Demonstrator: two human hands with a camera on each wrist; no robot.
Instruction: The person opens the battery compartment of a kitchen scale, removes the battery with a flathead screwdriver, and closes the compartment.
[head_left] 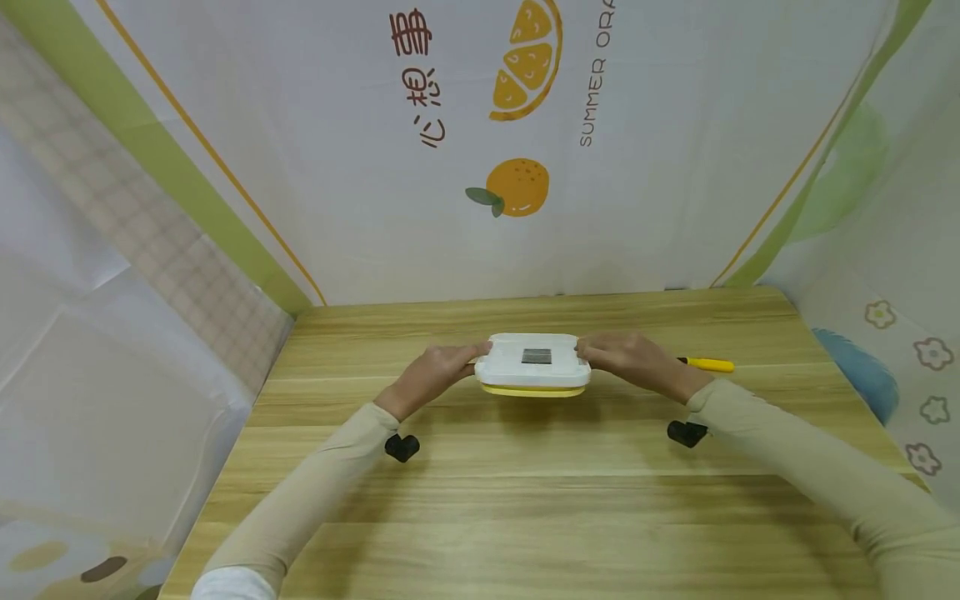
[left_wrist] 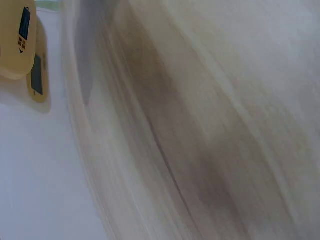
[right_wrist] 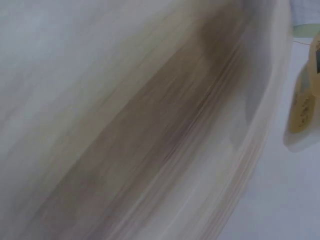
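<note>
A rectangular box with a white top, rounded corners and yellow lower edge is between both hands, seemingly just above the table. A small grey label is on its top. My left hand grips its left end, and my right hand grips the right end. The fingers underneath are hidden. In the left wrist view, a yellow rounded body with a dark panel and small printed marks shows at the edge. A similar yellow shape appears in the right wrist view.
A tool with a yellow handle lies beyond my right wrist, partly hidden. The wooden table ends at a white curtain printed with oranges. Black wrist devices, one on the left and one on the right, hang under the sleeves.
</note>
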